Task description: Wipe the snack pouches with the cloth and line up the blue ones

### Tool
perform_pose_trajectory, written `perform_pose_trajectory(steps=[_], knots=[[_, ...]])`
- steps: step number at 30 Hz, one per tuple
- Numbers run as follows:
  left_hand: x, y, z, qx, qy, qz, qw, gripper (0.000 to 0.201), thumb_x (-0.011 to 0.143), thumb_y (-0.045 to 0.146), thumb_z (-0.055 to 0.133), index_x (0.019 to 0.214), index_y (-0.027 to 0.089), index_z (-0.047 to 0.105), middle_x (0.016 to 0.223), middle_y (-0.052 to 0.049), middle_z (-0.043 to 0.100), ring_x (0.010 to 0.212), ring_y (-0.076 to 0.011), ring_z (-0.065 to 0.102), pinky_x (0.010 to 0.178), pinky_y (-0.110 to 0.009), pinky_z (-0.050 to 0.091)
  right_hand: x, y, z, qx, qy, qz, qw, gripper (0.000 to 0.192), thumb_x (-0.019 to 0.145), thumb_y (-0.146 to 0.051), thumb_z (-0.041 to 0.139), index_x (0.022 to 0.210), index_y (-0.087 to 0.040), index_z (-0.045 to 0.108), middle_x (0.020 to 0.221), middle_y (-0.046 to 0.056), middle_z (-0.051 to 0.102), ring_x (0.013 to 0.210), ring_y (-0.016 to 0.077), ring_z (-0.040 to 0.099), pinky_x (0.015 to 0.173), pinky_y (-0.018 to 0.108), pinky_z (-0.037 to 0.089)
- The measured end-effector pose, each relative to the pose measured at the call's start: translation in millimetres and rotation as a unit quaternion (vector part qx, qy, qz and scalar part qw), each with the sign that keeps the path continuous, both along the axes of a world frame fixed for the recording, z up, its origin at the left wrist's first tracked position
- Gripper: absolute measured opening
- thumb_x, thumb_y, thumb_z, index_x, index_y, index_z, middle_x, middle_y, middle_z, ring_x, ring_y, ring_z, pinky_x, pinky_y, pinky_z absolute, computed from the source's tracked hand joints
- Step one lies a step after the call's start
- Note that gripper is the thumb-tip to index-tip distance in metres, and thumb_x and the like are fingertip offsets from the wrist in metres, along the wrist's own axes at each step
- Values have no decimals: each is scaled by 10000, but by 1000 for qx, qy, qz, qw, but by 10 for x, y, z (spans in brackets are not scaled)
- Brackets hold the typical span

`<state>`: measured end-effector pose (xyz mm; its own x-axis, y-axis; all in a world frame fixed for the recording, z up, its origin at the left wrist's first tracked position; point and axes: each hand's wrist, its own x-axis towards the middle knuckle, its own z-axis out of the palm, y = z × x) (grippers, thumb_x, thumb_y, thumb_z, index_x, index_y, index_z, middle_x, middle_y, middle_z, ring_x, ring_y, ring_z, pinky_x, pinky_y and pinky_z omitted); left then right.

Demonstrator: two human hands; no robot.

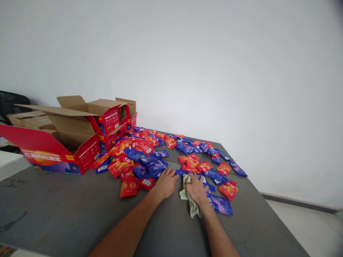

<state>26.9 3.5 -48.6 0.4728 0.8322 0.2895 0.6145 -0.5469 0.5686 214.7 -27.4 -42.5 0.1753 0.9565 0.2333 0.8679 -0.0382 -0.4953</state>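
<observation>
My left hand (166, 184) lies flat on the grey table (66, 210), its fingertips against a heap of red and blue sachets (139, 155). Close beside it, my right hand (197, 189) presses down on a pale green cloth (190, 205) that sticks out from under the palm toward me. A blue sachet (221, 204) lies just right of that wrist, and a red one (228, 190) a little farther out. More red and blue sachets (203, 162) are scattered beyond my right hand.
Several open red cardboard boxes (80, 142) with raised flaps stand at the left back of the table. A white wall (214, 71) runs behind. The table's right edge drops to a pale floor (308, 228). A dark object sits at the far left.
</observation>
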Motion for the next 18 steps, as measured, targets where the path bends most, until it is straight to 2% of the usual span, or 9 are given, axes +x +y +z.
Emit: perform_pose_trajectory(steps=[4, 7, 10, 14, 18], knots=[[-66, -1, 51, 16, 54, 28, 998, 412, 857, 180, 462, 1214, 205, 667, 1391, -175, 556, 1329, -358, 451, 1122, -525, 277, -141, -59, 96, -2, -10, 45, 999, 228, 904, -286, 467, 1014, -267, 666, 1339, 107, 571, 1352, 392, 377, 982, 692, 319], [-112, -33, 132, 30, 101, 56, 993, 373, 839, 171, 476, 1144, 166, 692, 1302, -200, 608, 1256, -344, 513, 1083, -489, 334, -266, -129, 246, -74, -13, 56, 996, 278, 927, -292, 416, 1074, -268, 651, 1423, 104, 515, 1408, 436, 283, 987, 761, 247], [-147, -85, 221, 30, 160, 92, 982, 315, 821, 184, 506, 1051, 129, 714, 1164, -211, 662, 1189, -335, 542, 1025, -462, 382, -376, -194, 364, -125, -19, 79, 989, 296, 919, -297, 425, 1131, -268, 630, 1511, 84, 432, 1445, 441, 207, 1029, 770, 180], [-215, -135, 309, 31, 214, 130, 968, 269, 814, 173, 513, 975, 108, 719, 1085, -210, 680, 1146, -332, 547, 1002, -458, 378, -479, -257, 395, -136, -8, 121, 983, 328, 912, -278, 430, 1184, -286, 613, 1557, 54, 379, 1477, 424, 130, 1068, 760, 110], [-302, -151, 364, 47, 230, 156, 960, 275, 841, 141, 467, 957, 98, 713, 1034, -203, 677, 1106, -337, 539, 970, -473, 373, -514, -284, 389, -124, 28, 142, 982, 314, 901, -253, 446, 1150, -287, 634, 1550, 46, 395, 1484, 422, 106, 1075, 759, 73]])
